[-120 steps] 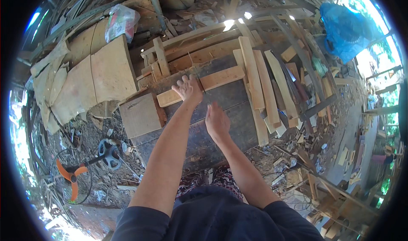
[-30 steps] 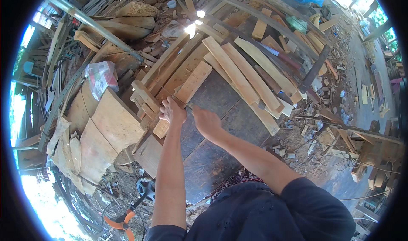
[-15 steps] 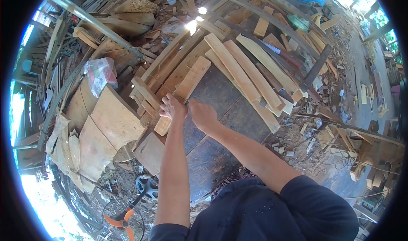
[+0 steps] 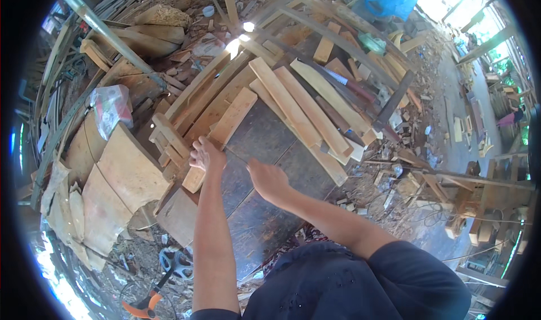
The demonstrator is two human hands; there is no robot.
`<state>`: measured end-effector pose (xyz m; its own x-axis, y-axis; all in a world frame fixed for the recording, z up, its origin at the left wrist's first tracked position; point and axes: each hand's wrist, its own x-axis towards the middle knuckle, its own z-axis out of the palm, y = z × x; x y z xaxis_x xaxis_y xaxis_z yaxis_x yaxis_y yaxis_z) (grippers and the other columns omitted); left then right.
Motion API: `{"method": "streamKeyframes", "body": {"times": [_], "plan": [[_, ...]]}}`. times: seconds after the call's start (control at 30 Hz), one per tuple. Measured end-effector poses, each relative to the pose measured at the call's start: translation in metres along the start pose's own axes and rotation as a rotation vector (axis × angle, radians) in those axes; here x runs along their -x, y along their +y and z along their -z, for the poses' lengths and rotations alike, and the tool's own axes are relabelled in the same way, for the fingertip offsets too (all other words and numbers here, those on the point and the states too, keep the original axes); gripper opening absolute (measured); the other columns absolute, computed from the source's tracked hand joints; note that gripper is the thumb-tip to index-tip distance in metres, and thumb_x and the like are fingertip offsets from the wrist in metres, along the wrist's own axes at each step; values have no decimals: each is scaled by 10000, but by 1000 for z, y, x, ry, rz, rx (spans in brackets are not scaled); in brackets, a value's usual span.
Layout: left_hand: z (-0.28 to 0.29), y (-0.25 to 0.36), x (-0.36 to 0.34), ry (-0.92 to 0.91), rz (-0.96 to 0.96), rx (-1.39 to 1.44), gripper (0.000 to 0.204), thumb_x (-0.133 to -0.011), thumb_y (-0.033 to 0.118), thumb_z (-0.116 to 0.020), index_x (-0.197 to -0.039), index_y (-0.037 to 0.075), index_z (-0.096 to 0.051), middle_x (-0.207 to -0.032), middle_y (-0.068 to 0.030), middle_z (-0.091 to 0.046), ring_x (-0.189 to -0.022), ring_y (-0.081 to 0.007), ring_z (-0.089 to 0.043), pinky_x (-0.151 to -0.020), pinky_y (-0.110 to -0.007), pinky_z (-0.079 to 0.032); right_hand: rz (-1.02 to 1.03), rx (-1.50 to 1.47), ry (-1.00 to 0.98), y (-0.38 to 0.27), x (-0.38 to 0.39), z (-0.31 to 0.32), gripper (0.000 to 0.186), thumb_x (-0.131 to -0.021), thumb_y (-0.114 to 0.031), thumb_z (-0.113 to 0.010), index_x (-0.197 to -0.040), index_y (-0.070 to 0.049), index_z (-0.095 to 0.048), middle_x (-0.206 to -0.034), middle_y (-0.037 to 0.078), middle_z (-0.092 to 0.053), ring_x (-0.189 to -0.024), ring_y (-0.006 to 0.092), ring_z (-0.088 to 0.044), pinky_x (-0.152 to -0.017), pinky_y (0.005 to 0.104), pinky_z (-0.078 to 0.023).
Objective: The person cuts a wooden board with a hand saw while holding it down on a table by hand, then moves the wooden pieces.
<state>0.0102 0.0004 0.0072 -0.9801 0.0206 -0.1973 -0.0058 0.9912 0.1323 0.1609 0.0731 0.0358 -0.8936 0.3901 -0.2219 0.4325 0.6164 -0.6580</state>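
Note:
My left hand [image 4: 207, 154] presses a short pale wooden board [image 4: 234, 116] from above, its fingers curled over the edge near the board's lower part. The board lies slanted at the left side of a dark worktable [image 4: 265, 129]. My right hand [image 4: 267, 182] is closed in a fist over the tabletop, a short way to the right of the left hand. From it a thin, dark, rod-like tool [image 4: 237, 156] runs toward the board beside my left hand. Its handle is hidden in my fist, and its exact kind cannot be made out.
Several long curved wooden pieces [image 4: 304, 114] lie across the table's right side, with a handsaw [image 4: 344, 78] beyond them. A notched wooden block [image 4: 170, 139] stands left of the board. Further left are a broad wooden slab [image 4: 132, 170] and a plastic bag [image 4: 111, 110]. An orange-bladed fan [image 4: 147, 304] stands lower left.
My right hand has drawn back to the right, away from my left hand, pulling the thin tool along. My left hand stays on the board. The whole view has shifted somewhat.

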Motion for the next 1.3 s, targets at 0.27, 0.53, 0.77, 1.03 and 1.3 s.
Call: {"method": "streamKeyframes", "body": {"times": [0.27,0.53,0.77,1.03,1.3], "plan": [[3,23,4,-11,-42,22,633,-679,64,-777,-1238,79,-483,-1267,-115,-505,-1183,-332,-487,-976,-464,-327,64,-31,86,-6,-61,-17,208,-980,-216,-434,-979,-22,-507,-797,225,-662,-770,430,-657,-655,532,-506],[3,21,4,-33,-37,-52,658,-670,67,-790,-1250,110,-483,-1278,-109,-504,-1190,-324,-487,-968,-464,-335,-26,56,-57,12,-1,11,205,-987,-216,-445,-1002,-21,-508,-792,214,-664,-749,432,-655,-638,518,-514],[2,-1,-3,-47,4,-35,625,-697,85,-777,-1249,109,-486,-1282,-104,-499,-1193,-318,-480,-953,-466,-333,27,73,-37,0,-3,4,203,-988,-226,-456,-999,-28,-501,-769,213,-662,-737,432,-655,-628,533,-511],[-1,25,0,-29,-70,-5,611,-712,63,-758,-1256,106,-485,-1286,-104,-492,-1200,-309,-475,-960,-465,-331,50,83,51,6,-43,-11,211,-994,-233,-441,-1040,-34,-491,-752,215,-658,-731,436,-655,-631,534,-513],[6,12,-3,-44,-21,-34,645,-677,55,-780,-1247,109,-483,-1293,-104,-487,-1199,-316,-474,-961,-466,-344,-67,119,-139,10,12,23,206,-996,-218,-404,-1045,-39,-494,-797,226,-664,-768,437,-657,-645,542,-505]]}}
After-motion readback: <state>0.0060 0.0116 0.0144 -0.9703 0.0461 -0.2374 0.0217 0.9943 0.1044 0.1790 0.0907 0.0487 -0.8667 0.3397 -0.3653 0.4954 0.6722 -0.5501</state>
